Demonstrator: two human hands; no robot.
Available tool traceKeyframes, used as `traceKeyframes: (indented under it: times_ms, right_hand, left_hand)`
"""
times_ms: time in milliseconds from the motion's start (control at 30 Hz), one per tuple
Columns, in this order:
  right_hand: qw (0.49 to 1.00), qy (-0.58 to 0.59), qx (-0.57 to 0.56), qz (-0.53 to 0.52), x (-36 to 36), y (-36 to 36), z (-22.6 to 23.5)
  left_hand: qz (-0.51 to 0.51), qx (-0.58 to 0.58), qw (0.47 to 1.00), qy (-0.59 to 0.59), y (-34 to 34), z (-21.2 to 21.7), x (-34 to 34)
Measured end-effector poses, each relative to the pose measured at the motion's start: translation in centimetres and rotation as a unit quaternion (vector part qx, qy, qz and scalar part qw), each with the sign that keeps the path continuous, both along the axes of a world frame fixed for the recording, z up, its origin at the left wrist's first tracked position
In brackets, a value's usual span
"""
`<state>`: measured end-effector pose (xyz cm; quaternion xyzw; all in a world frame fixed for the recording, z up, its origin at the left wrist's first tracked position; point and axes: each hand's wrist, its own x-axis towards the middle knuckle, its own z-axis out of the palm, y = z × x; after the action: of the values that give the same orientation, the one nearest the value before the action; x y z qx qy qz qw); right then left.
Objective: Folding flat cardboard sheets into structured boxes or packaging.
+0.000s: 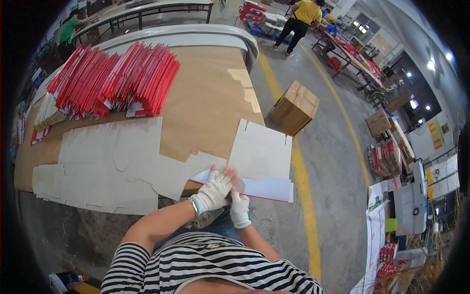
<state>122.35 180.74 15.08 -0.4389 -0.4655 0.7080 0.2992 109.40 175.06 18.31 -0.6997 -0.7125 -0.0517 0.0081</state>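
A long white cardboard sheet (268,188) with a red edge lies along the front edge of the table, under both hands. My left hand (214,192), in a white glove with bare fingertips, presses on it with fingers stretched out. Close beside it, my right hand (240,209) wears a similar glove and grips the sheet's near edge; part of its fingers is hidden. Just behind the sheet lies a pale grey board (259,153) with slits at its far edge. To the left, flat grey cardboard pieces (105,164) overlap along the front of the table.
Red folded cardboard pieces (139,81) stand packed in rows on the brown-covered table (200,78). A closed carton (294,108) sits on the floor to the right, near yellow floor lines (304,206). People work at the back, one in a yellow shirt (307,12).
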Motion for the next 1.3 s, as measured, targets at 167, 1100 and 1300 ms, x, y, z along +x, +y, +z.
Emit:
traceKeyframes:
  times_ms: [167, 1100, 1300]
  right_hand:
    - [0.949, -0.052, 0.289, -0.112, 2.5, 5.1, 1.6]
    - [0.803, -0.149, 0.571, 0.086, 2.1, 14.2, 4.3]
    - [0.605, -0.290, 0.677, 0.302, 1.3, 12.6, 6.5]
  left_hand:
    - [0.026, -0.015, 0.997, -0.075, -1.6, 0.6, -0.8]
    - [0.292, 0.231, 0.880, -0.294, -6.9, 0.7, -11.1]
    - [0.258, 0.116, 0.956, -0.074, -4.3, -0.2, -8.9]
